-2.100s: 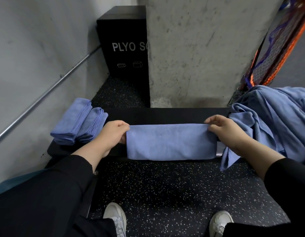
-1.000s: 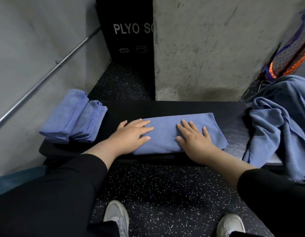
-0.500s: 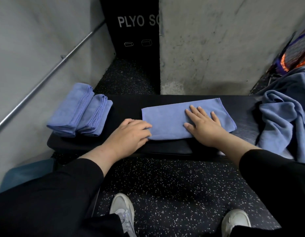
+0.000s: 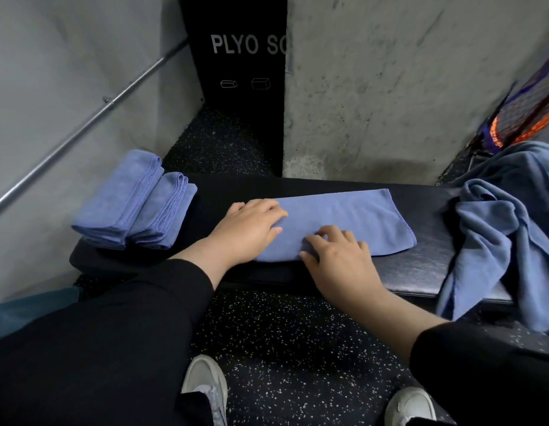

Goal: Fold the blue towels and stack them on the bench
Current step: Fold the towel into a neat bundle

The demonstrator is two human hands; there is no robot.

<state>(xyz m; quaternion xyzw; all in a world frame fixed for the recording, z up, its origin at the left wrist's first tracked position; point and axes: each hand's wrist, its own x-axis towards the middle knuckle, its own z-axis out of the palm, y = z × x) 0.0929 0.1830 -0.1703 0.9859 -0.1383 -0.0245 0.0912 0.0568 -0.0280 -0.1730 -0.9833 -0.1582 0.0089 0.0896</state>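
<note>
A blue towel [image 4: 353, 222], folded into a long strip, lies flat across the black bench [image 4: 427, 262]. My left hand [image 4: 251, 229] rests on its left end, and thumb and fingers pinch the cloth at the far left corner. My right hand [image 4: 337, 256] has curled fingers that pinch the near left part of the same towel. Two folded blue towels [image 4: 128, 207] lean side by side on the bench's left end. A heap of unfolded blue towels [image 4: 506, 229] covers the right end and hangs over the front edge.
A concrete pillar [image 4: 374, 87] rises right behind the bench, with a black plyo box [image 4: 239, 72] to its left. A metal rail [image 4: 82, 124] runs along the left wall. An orange net [image 4: 525, 118] shows at far right. My shoes [image 4: 205, 385] stand on speckled floor.
The towel was lowered onto the bench and smoothed with flat hands. My right hand has since slid left to the near left edge, and both hands now take hold of the left end.
</note>
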